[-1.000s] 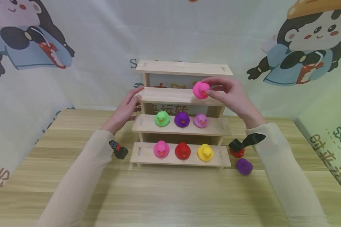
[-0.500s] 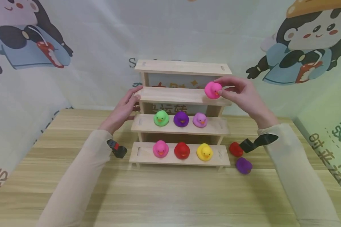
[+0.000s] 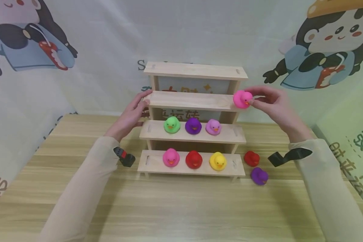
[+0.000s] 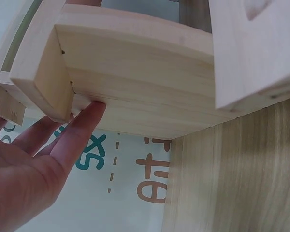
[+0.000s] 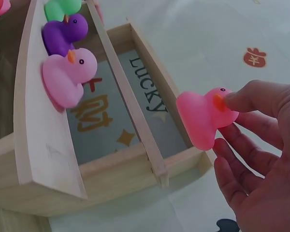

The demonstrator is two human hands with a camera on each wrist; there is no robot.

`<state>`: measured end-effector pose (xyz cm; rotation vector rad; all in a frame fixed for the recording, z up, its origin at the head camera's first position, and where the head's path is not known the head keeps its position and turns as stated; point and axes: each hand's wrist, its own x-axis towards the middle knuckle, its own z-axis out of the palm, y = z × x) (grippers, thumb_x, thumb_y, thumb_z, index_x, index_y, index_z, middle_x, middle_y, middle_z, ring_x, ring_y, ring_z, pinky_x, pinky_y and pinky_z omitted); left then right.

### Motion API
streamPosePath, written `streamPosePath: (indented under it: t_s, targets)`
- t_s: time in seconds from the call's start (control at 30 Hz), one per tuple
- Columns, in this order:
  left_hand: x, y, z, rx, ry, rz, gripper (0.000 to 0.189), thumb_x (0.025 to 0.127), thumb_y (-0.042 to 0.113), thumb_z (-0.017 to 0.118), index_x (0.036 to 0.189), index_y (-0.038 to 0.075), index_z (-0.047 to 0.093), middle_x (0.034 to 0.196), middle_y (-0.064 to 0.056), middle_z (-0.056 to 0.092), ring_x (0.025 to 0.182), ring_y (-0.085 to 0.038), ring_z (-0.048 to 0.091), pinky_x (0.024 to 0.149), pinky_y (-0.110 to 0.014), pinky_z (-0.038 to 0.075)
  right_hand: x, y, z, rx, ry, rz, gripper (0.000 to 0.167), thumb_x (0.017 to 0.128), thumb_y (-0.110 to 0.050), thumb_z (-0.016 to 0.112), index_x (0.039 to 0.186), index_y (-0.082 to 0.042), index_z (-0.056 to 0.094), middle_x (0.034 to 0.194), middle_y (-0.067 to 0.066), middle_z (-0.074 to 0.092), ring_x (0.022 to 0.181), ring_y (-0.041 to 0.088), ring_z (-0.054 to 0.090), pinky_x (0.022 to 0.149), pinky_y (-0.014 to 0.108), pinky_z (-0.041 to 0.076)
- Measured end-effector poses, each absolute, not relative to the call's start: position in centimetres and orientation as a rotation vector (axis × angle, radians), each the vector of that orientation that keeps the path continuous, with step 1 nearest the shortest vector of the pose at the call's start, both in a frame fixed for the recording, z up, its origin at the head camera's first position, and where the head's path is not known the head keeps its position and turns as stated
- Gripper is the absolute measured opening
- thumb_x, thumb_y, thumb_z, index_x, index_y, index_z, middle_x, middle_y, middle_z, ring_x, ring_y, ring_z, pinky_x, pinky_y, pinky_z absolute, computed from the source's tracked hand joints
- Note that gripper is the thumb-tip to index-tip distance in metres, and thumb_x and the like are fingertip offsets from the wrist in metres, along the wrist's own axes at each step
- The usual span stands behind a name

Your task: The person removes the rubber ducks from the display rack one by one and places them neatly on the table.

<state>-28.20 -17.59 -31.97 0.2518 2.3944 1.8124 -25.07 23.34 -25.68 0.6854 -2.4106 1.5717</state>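
A stepped wooden display rack [image 3: 181, 70] stands at the middle of the head view. My left hand [image 3: 129, 116] grips its left end at the second board from the top; in the left wrist view, fingers [image 4: 84, 128] lie against the side panel. My right hand [image 3: 273, 106] pinches a bright pink rubber duck [image 3: 242, 99] by its head, at the right end of that same board. Its orange beak shows beside the thumb in the right wrist view. Below sit a green duck [image 3: 171, 124], a dark purple duck [image 3: 193, 125] and a light purple duck [image 3: 213, 126].
On the lowest board are a pink duck [image 3: 170, 157], a red duck [image 3: 194, 159] and a yellow duck [image 3: 218, 161]. Another red duck [image 3: 252, 158] and a purple duck [image 3: 259, 176] lie on the table [image 3: 187, 208] right of the rack. Behind hangs a printed cloth [image 3: 109, 40].
My right hand has moved right with the pink duck, from over the second board to its right end. The left hand stays at the rack's left end.
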Motion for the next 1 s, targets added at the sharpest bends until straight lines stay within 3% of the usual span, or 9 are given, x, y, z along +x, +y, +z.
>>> streamPosePath:
  t_s: [1.0]
  targets:
    - [-28.2, -17.5, -31.9, 0.238, 2.401, 1.8, 0.048, 0.105, 0.039, 0.033, 0.152, 0.034, 0.024, 0.15, -0.014, 0.028, 0.127, -0.041, 0.042, 0.097, -0.062, 0.039, -24.5, 28.5, -28.8, 0.395, -2.499, 1.525, 0.035, 0.095, -0.014, 0.062, 0.129, -0.008, 0.061, 0.108, -0.013, 0.063, 0.1, 0.011, 0.056, 0.08, 0.017, 0.045]
